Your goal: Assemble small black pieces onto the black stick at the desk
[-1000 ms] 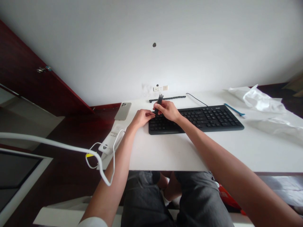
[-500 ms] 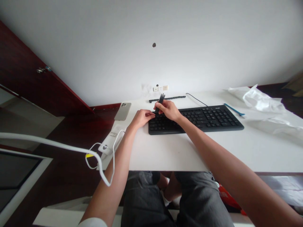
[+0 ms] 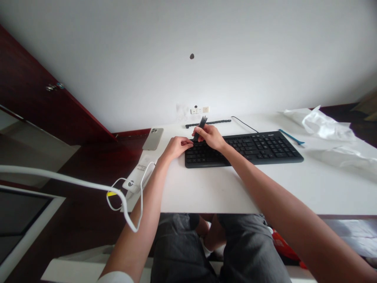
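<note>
A black keyboard point(image 3: 253, 147) lies on the white desk point(image 3: 212, 188). My right hand point(image 3: 210, 136) is closed round a small dark stick-shaped tool point(image 3: 201, 125), whose lower end touches the keyboard's upper left keys. My left hand point(image 3: 176, 147) rests at the keyboard's left end with its fingers curled and pinched against the keys by the tool's tip. What the left fingers pinch is too small to make out.
A phone point(image 3: 153, 138) lies face down at the desk's left corner. A white charger with cable point(image 3: 132, 184) sits on the left edge. A black strip point(image 3: 216, 122) and a blue tool point(image 3: 291, 136) lie behind the keyboard. Crumpled white plastic point(image 3: 326, 125) is at the right.
The dark tool in my right hand has tilted a little to the right and my right hand has shifted slightly. My left hand has stayed in place.
</note>
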`<state>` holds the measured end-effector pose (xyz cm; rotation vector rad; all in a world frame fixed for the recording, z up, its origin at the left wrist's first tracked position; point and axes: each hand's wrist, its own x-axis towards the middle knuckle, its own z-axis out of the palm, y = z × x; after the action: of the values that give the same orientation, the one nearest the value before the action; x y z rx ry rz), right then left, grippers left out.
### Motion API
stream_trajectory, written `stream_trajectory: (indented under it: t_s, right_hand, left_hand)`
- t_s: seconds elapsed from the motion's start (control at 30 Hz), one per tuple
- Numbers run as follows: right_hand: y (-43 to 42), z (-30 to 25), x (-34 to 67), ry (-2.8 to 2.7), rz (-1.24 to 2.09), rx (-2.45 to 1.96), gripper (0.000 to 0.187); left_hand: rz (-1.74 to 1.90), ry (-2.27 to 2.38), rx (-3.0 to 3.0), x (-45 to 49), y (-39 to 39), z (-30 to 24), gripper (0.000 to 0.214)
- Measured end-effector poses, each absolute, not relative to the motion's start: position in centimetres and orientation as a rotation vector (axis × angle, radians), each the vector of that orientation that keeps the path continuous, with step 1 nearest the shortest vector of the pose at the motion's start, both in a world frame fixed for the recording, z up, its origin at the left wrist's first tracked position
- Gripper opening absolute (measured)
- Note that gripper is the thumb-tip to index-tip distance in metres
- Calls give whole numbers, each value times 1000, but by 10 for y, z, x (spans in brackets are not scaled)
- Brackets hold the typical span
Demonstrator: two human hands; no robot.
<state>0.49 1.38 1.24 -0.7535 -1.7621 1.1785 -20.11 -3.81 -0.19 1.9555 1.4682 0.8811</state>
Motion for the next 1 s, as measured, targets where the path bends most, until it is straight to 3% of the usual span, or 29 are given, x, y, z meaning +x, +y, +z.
stream_trajectory:
  t_s: [1.0]
  right_hand:
    - [26, -3, 7, -1521, 1268, -803, 56]
  left_hand:
    - [862, 1531, 1972, -203, -41, 2, 23]
